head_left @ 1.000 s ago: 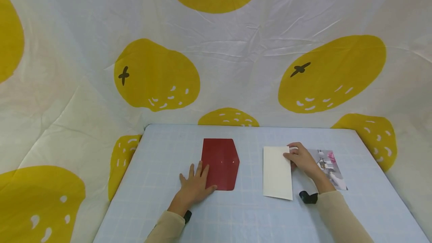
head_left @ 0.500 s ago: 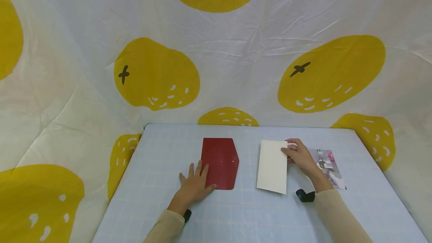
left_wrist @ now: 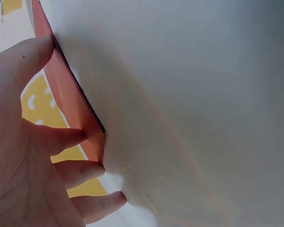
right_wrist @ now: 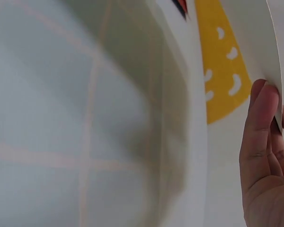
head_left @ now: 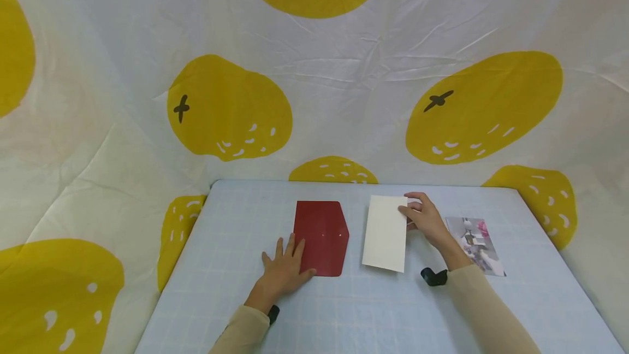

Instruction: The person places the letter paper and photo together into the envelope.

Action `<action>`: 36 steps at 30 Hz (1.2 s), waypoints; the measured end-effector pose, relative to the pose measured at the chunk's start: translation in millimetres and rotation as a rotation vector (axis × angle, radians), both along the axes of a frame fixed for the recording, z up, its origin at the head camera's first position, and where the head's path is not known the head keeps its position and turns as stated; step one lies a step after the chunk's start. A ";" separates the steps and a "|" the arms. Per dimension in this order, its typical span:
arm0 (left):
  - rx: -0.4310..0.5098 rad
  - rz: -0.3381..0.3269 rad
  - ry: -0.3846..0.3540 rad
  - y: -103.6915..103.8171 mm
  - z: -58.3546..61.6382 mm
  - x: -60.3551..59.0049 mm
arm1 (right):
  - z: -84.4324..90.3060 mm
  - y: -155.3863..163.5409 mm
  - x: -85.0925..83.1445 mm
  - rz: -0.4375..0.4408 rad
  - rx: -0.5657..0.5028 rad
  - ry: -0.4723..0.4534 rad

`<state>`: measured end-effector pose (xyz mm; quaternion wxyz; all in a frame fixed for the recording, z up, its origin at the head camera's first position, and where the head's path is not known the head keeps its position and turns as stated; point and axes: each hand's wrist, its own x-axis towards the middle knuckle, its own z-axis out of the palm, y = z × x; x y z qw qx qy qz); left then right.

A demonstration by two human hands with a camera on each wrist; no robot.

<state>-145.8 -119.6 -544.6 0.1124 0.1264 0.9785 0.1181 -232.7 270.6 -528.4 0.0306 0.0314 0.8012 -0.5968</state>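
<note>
A red envelope (head_left: pixel 321 239) lies on the table with its pointed flap spread out to the right. My left hand (head_left: pixel 282 272) rests with spread fingers on its lower left edge; in the left wrist view the thumb and fingertips touch the red paper (left_wrist: pixel 68 90). To the right, my right hand (head_left: pixel 427 220) pinches a white card (head_left: pixel 385 234) by its upper right edge, thumb on the near face and fingers behind. The card is raised off the table and slightly tilted. In the right wrist view the card (right_wrist: pixel 255 38) stands between thumb and fingers.
A photo print (head_left: pixel 474 245) with grey and pink tones lies on the table right of the right hand, partly behind the forearm. The table (head_left: pixel 344 316) has a pale blue checked cover. A white cloth with yellow fruit (head_left: pixel 228 108) hangs behind and at the sides.
My right hand has carried the white card to the left and a little away from me, lifting it toward the envelope. The left hand and envelope have stayed put.
</note>
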 end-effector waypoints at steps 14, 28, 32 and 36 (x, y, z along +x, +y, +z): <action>-0.011 0.013 0.001 -0.2 -2.4 -1.5 | -0.4 -39.8 -18.4 0.009 -0.020 0.012; 0.010 0.004 -0.009 0.3 -0.4 -0.7 | 0.7 -72.1 -31.0 -0.008 -0.051 0.004; 0.022 0.005 -0.006 0.1 0.0 -1.1 | 1.1 -76.7 -33.8 -0.020 -0.029 0.006; 0.024 0.006 -0.007 -0.7 -0.8 -1.1 | -0.5 -80.8 -37.0 -0.036 0.004 0.011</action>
